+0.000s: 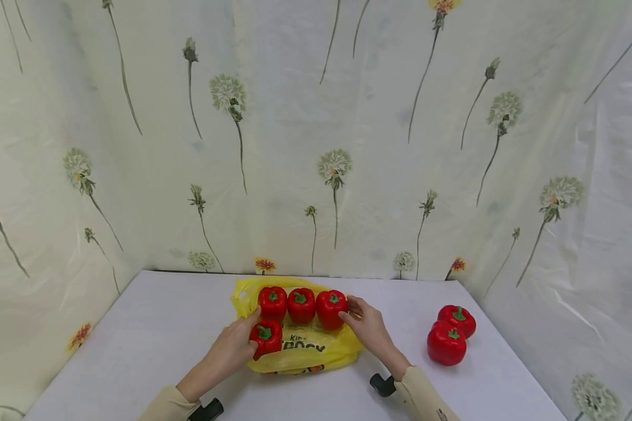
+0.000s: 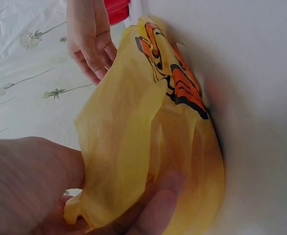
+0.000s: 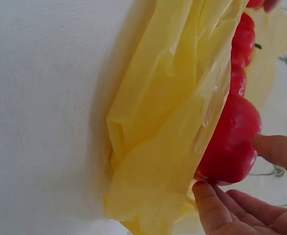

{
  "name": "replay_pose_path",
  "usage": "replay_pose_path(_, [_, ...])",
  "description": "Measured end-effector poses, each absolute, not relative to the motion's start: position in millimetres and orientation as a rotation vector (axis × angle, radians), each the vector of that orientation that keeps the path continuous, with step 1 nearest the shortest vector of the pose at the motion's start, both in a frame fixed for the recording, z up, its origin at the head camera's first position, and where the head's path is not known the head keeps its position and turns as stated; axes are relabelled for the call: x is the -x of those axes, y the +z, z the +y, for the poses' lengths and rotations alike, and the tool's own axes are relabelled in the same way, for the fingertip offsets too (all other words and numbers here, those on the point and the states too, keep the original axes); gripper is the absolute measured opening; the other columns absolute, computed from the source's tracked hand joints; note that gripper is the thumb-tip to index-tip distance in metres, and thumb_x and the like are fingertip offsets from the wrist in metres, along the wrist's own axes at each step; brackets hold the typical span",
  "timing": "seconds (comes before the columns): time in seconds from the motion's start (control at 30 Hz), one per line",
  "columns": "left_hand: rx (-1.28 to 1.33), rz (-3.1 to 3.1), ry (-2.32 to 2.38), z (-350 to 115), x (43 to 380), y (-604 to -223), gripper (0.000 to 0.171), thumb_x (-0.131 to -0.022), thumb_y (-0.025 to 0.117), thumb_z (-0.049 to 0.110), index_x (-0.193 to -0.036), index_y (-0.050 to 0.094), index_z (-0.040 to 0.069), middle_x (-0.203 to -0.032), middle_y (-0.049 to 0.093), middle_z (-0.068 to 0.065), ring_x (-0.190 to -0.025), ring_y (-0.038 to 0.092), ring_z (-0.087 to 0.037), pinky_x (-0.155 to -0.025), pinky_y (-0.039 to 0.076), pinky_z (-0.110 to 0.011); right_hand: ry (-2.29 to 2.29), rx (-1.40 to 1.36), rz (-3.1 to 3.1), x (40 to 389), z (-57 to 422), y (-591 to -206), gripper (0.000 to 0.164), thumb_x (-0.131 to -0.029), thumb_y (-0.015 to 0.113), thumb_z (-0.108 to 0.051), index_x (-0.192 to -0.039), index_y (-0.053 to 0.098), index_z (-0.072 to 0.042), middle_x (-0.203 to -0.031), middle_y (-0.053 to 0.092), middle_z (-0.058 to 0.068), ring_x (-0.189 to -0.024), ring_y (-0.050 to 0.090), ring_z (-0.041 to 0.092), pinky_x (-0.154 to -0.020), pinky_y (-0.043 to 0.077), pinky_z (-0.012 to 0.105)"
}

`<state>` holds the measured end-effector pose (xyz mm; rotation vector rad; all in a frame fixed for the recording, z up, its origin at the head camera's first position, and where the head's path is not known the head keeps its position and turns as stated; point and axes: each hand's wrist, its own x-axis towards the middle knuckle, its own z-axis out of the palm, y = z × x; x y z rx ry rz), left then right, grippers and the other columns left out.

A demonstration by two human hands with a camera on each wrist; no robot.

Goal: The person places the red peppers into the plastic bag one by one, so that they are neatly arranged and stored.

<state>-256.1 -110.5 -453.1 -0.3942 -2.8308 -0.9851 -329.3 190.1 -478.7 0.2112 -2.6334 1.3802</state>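
Observation:
A yellow plastic bag [image 1: 337, 351] with dark print lies on the table, with several red bell peppers on its open middle. Three stand in a back row: the left one [image 1: 272, 303], the middle one [image 1: 301, 305] and the right one [image 1: 330, 310]. My left hand [image 1: 234, 342] holds the front-left pepper [image 1: 266, 339] between thumb and forefinger; in the left wrist view its thumb [image 2: 155, 213] shows at the bag's film, which hides most of the pepper. My right hand [image 1: 367, 327] grips the right pepper of the row, thumb on one side and fingers under the other.
Two more red bell peppers, a nearer one [image 1: 446, 344] and a farther one [image 1: 458, 320], stand against each other on the right of the white table [image 1: 163, 327]. A flower-patterned curtain [image 1: 274, 146] hangs behind the table and along both sides.

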Motion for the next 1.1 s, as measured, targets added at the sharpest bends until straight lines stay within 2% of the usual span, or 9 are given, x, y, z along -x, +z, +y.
replay_pose_path(0.2, [0.393,-2.836,-0.970,-111.5,255.8,-452.5,0.067,-0.077,0.062,-0.008,-0.142,0.043,-0.004,-0.091,0.063,-0.011,-0.055,0.040,-0.013,-0.042,0.035,-0.022,1.389,-0.200,-2.613,328.1,188.9,-477.3,0.058,-0.087,0.071,-0.022,-0.137,0.050,-0.003,-0.134,0.057,0.017,-0.120,0.057,0.032,-0.095,0.049,0.040])
replay_pose_path(0.33, [0.395,-2.830,-0.968,-112.2,255.5,-453.6,0.067,-0.077,0.062,-0.008,-0.141,0.044,-0.004,-0.093,0.063,-0.012,-0.055,0.040,-0.013,-0.042,0.035,-0.022,1.387,-0.202,-2.597,326.6,188.1,-476.2,0.058,-0.086,0.072,-0.020,-0.136,0.049,-0.002,-0.133,0.058,0.018,-0.119,0.058,0.033,-0.094,0.049,0.040])
replay_pose_path(0.63, [0.414,-2.810,-0.959,-112.8,256.8,-454.6,0.068,-0.076,0.063,-0.008,-0.141,0.043,-0.005,-0.097,0.065,-0.014,-0.057,0.040,-0.013,-0.043,0.034,-0.022,1.412,-0.208,-2.521,325.4,194.3,-467.4,0.048,-0.089,0.067,-0.013,-0.133,0.053,-0.003,-0.127,0.061,0.017,-0.117,0.060,0.031,-0.094,0.049,0.040])
replay_pose_path(1.0, [0.403,-2.830,-0.986,-111.5,256.1,-452.8,0.066,-0.076,0.060,-0.009,-0.140,0.044,-0.006,-0.094,0.065,-0.012,-0.057,0.040,-0.013,-0.043,0.033,-0.022,1.419,-0.186,-2.591,310.5,211.0,-463.5,0.049,-0.088,0.069,-0.018,-0.133,0.053,-0.007,-0.130,0.061,0.013,-0.119,0.059,0.029,-0.094,0.050,0.039])
replay_pose_path(1.1, [0.404,-2.826,-0.989,-111.0,255.9,-451.3,0.067,-0.076,0.060,-0.009,-0.140,0.044,-0.006,-0.089,0.064,-0.010,-0.055,0.040,-0.013,-0.043,0.033,-0.022,1.410,-0.199,-2.589,303.7,217.2,-461.5,0.049,-0.088,0.069,-0.017,-0.133,0.054,-0.008,-0.129,0.061,0.013,-0.118,0.059,0.028,-0.093,0.050,0.037])
